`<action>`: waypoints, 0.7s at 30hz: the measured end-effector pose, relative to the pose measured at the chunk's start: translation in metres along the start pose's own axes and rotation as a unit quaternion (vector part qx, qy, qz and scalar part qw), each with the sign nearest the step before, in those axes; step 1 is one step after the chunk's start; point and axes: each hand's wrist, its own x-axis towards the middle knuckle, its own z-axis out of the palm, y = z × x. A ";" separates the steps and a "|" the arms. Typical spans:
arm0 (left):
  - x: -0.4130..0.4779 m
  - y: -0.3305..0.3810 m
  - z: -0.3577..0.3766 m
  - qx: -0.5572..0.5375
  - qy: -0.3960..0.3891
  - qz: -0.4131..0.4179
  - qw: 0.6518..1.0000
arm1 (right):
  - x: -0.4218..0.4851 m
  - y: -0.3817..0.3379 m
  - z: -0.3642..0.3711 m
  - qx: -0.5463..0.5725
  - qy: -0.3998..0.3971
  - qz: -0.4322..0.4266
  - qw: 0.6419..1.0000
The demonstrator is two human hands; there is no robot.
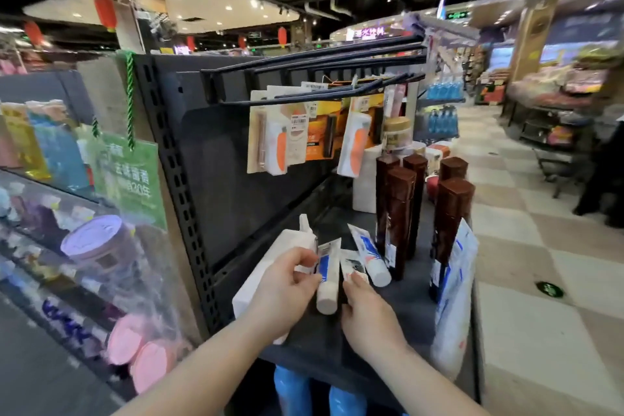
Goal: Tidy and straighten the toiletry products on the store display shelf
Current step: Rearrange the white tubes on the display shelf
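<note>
On the dark shelf (405,307) lie three small white-and-blue tubes. My left hand (287,287) pinches the left tube (328,280) near its blue label. My right hand (368,307) grips the lower end of the middle tube (351,265) with fingertips. The third tube (369,258) lies free to the right, cap toward me. A white bottle (270,267) lies on its side under my left hand. Several tall dark brown boxes (400,213) stand upright behind the tubes.
A white-and-blue pouch (454,297) leans at the shelf's right edge. Carded items (293,142) hang from black hooks above. White boxes and a jar (396,133) stand at the back. Blue bottles (293,392) sit on the shelf below. An aisle with checkered floor runs to the right.
</note>
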 end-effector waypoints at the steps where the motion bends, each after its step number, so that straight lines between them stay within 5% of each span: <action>1: 0.001 0.000 -0.002 -0.008 -0.018 0.000 1.000 | -0.004 0.000 -0.001 0.021 0.021 0.012 0.999; 12: -0.007 0.004 -0.013 -0.220 -0.194 -0.075 0.953 | -0.061 -0.034 0.001 0.181 0.207 -0.053 0.960; 16: -0.013 0.003 -0.014 -0.274 -0.265 -0.073 0.922 | -0.090 -0.051 0.004 0.213 0.213 -0.110 0.947; 21: -0.026 0.003 -0.012 -0.334 -0.252 -0.044 0.907 | -0.113 -0.056 0.003 0.155 0.204 -0.121 0.959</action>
